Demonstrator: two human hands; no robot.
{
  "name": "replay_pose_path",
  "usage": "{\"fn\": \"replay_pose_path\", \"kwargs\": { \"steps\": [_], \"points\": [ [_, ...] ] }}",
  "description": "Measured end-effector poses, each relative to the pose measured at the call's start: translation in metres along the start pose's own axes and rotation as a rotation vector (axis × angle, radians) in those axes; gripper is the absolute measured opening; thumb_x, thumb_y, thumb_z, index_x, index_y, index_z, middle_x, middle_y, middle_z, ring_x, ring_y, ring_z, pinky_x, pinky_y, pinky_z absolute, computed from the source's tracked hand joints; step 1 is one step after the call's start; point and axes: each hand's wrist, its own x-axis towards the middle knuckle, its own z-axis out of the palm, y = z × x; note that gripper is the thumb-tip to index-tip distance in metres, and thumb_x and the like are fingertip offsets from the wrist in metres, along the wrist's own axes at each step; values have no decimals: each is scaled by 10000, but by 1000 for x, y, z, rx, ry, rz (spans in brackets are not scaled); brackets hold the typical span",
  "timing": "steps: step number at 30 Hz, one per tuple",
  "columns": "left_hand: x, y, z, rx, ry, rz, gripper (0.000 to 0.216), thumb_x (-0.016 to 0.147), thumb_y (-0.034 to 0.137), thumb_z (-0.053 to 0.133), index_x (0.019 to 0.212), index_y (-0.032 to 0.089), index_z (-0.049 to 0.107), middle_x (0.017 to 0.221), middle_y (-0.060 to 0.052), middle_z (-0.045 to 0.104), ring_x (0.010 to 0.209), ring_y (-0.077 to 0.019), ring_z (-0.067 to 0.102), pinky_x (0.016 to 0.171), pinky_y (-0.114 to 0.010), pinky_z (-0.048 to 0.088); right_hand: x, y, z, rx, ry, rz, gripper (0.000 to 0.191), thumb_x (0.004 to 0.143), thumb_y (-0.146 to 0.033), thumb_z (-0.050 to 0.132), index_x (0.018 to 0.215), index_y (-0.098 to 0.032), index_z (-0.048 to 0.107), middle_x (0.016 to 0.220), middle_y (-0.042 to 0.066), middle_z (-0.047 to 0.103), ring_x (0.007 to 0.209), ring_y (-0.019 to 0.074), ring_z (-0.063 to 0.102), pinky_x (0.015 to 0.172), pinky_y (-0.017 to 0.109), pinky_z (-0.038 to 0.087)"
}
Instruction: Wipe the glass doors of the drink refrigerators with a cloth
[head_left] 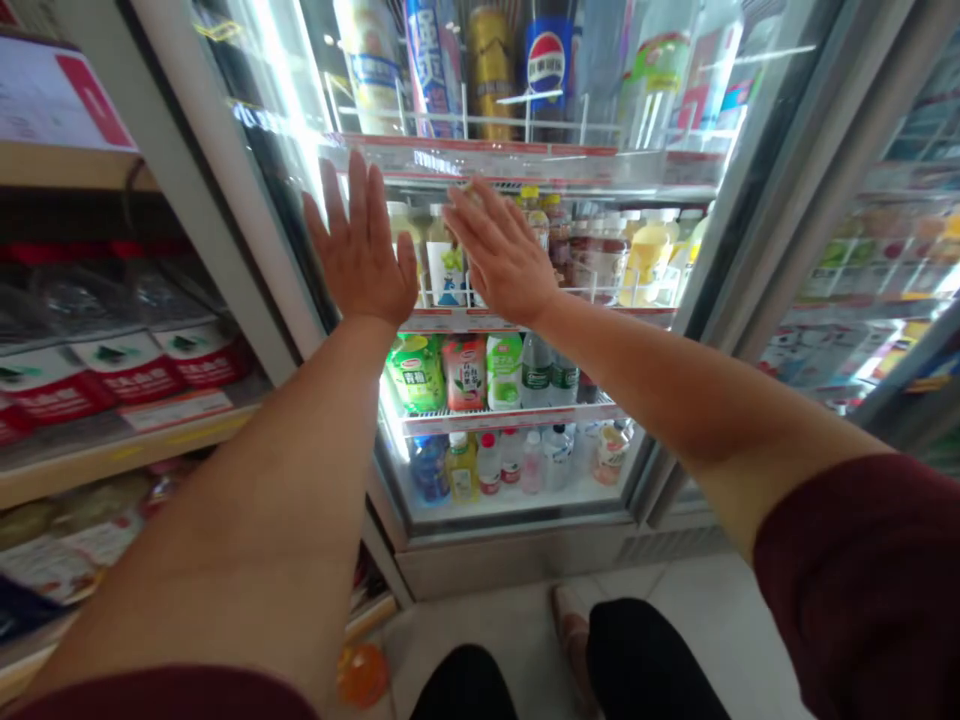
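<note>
Both my arms reach forward at a glass-doored drinks fridge [517,530]. My left hand [362,245] is raised with its fingers spread, holding nothing, in front of the door's left side. Beside it my right hand [502,250] is stretched out flat, fingers extended and nothing in it. Whether either palm touches the glass I cannot tell. Behind the hands, on the middle shelf, stand a bottle with a star-fruit picture [448,262] and yellow juice bottles [649,255]. Above them is a dark blue cola bottle [546,65]. Lower down sit a green pack [418,372] and a red pack [465,372].
On the left, a wooden-edged shelf [150,445] carries large bottles with red labels [120,365]. Another fridge section [862,270] stands at the right. An orange round object [363,675] lies on the tiled floor [495,620] near my feet.
</note>
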Motion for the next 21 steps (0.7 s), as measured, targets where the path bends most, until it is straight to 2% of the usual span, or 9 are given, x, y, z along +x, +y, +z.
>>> {"fn": "replay_pose_path", "kwargs": {
  "steps": [2,4,6,9,12,15,17,19,21],
  "points": [
    [0,1,0,-21,-3,-20,1041,1040,859,147,1751,116,313,1823,-151,203,1716,-276,-34,1400,-568,-57,0,4,-11,7,-157,-209,681,1046,-191,427,1721,-276,416,1794,13,401,1720,246,256,1443,568,177],
    [0,2,-2,-60,5,-32,975,1051,831,221,1753,163,333,1823,-122,220,1718,-255,-32,1404,-555,-68,4,19,-27,-35,-176,-271,634,1070,-207,434,1700,-276,449,1774,11,437,1702,265,310,1433,611,187],
    [-1,2,-3,-74,6,-21,895,1083,737,268,1762,157,329,1823,-100,206,1725,-243,-29,1408,-532,-95,11,42,-44,-98,-5,-121,581,1100,-221,402,1675,-235,488,1760,39,457,1690,302,338,1417,661,195],
    [-2,0,-3,-71,5,-17,858,1086,635,351,1768,115,309,1830,-91,180,1731,-257,-23,1404,-504,-120,19,73,-59,-127,294,225,578,1091,-231,366,1639,-202,547,1732,57,494,1673,310,376,1422,607,226],
    [0,-6,2,-53,19,-14,892,1055,632,421,1773,113,314,1837,-55,179,1734,-287,-12,1411,-518,-124,20,80,-57,-144,381,319,660,1024,-208,328,1633,-146,573,1715,40,515,1657,322,407,1425,521,276],
    [1,-16,6,27,23,35,871,1078,583,392,1779,80,271,1844,-80,155,1733,-312,-11,1404,-577,-87,18,70,-53,-159,324,317,691,993,-202,342,1647,-192,565,1734,-1,485,1667,303,390,1423,448,286],
    [2,-23,8,79,26,59,878,1080,585,373,1779,66,257,1844,-104,154,1731,-331,-2,1398,-602,-67,17,65,-57,-167,252,264,691,1009,-151,353,1685,-154,497,1770,22,430,1688,300,345,1430,459,271],
    [3,-31,9,120,28,70,898,1072,616,354,1779,72,257,1844,-109,161,1730,-337,7,1398,-603,-60,19,72,-70,-189,105,127,700,1029,-74,374,1729,-98,389,1819,57,330,1715,323,254,1438,524,233],
    [5,-39,10,167,19,59,934,1062,653,321,1779,60,242,1847,-118,146,1730,-336,-5,1399,-596,-61,23,97,-92,-206,-94,-11,733,1037,-47,434,1756,-142,325,1850,51,232,1727,348,177,1434,600,164]
  ]
}}
